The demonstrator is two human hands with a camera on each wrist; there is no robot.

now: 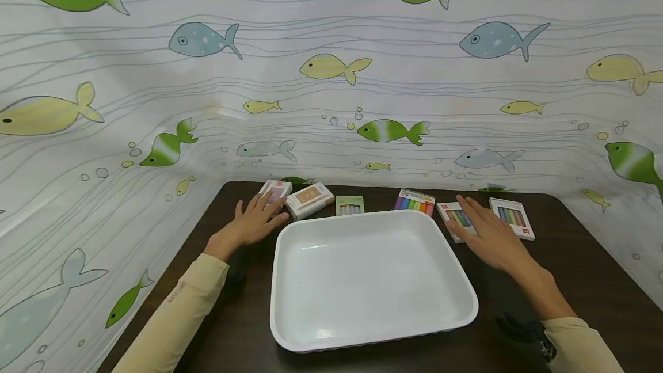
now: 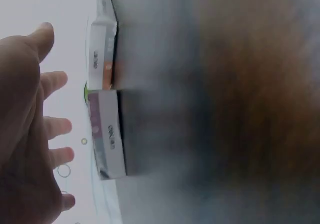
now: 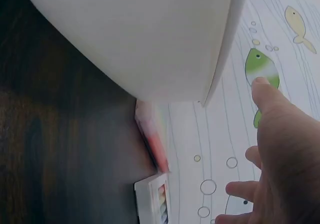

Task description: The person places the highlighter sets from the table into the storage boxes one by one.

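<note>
White tray (image 1: 362,327) nearest, on dark table (image 1: 595,281). At 10 o'clock from tray, left hand (image 1: 256,220) with fingers spread and relaxed over pink-striped box (image 1: 276,190), beside orange box (image 1: 309,200). At 2 o'clock, right hand (image 1: 489,235) flat, fingers loose, resting on chalk box (image 1: 456,219); another chalk box (image 1: 511,217) just beyond.

A tray (image 1: 331,327) is sitting at the middle of the table (image 1: 595,281), and a row of small boxes is lying beyond its far edge. At the far left, two boxes (image 1: 309,200) are lying side by side — the left hand (image 1: 254,222) is reaching over the leftmost box (image 1: 275,191). Right of the tray's far corner, the right hand (image 1: 489,235) is lying over another box (image 1: 456,219), with one more box (image 1: 511,217) just right of it.
</note>
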